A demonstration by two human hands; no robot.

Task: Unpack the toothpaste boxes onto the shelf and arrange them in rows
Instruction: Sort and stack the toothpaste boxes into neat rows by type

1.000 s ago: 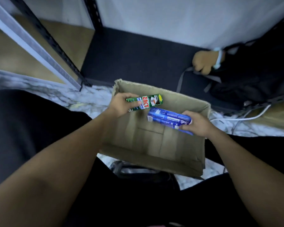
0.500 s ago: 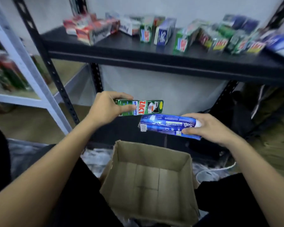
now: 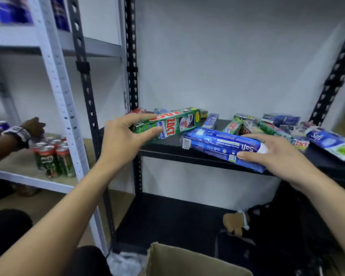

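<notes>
My left hand [image 3: 126,134] grips a green Zact toothpaste box [image 3: 173,122] by its left end, over the left part of the black shelf [image 3: 197,158]. My right hand [image 3: 273,154] holds a blue Safi toothpaste box [image 3: 217,144] by its right end, the box lying slanted across the shelf's front edge. Several more toothpaste boxes [image 3: 267,124] lie in a loose jumble on the shelf behind and to the right. The cardboard box [image 3: 187,259] stands open at the bottom of the view.
A white rack [image 3: 54,80] at the left carries several green cans [image 3: 52,156]; another person's hands [image 3: 18,132] work there. Black perforated posts [image 3: 131,56] frame the shelf. A black bag and a brown soft toy [image 3: 234,224] lie on the lower shelf.
Both hands have risen from the cardboard box to shelf height with their toothpaste boxes. The view has tilted up from the box to the shelf.
</notes>
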